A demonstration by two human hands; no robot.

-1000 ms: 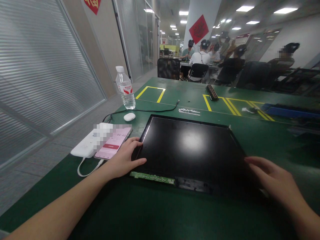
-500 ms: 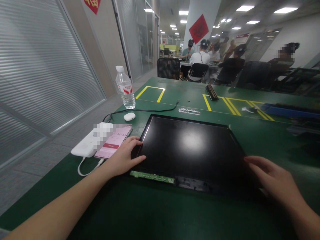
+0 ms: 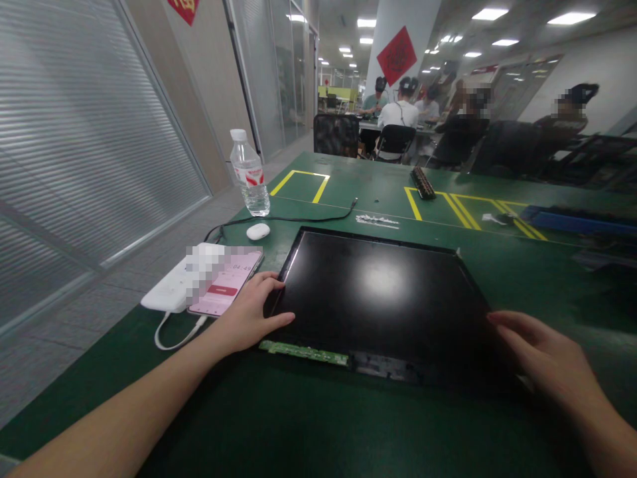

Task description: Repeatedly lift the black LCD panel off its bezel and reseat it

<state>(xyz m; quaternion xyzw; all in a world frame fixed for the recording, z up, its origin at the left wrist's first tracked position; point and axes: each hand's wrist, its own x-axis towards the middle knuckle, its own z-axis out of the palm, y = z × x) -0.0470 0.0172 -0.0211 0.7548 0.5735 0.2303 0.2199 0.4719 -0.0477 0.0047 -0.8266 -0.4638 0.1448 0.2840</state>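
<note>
A black LCD screen panel [image 3: 378, 302] lies face up on the green table, with glare on its surface. Along its near edge runs a narrow green circuit board [image 3: 304, 353]. My left hand [image 3: 256, 309] grips the panel's left edge, fingers bent at the side and thumb out over the face. At the opposite edge, my right hand [image 3: 545, 348] holds the panel with fingers close together; some of its fingertips are hidden.
Left of the panel are a phone [image 3: 226, 292], a white power bank [image 3: 174, 282], a white earbud case [image 3: 258, 231] and a water bottle [image 3: 250, 176]. Behind it lie a black cable [image 3: 298, 220], white scraps [image 3: 377, 220] and a dark ridged strip [image 3: 423, 182]. People sit beyond.
My left thumb has slid slightly to the right over the panel's face. The panel and my right hand stay nearly where they were.
</note>
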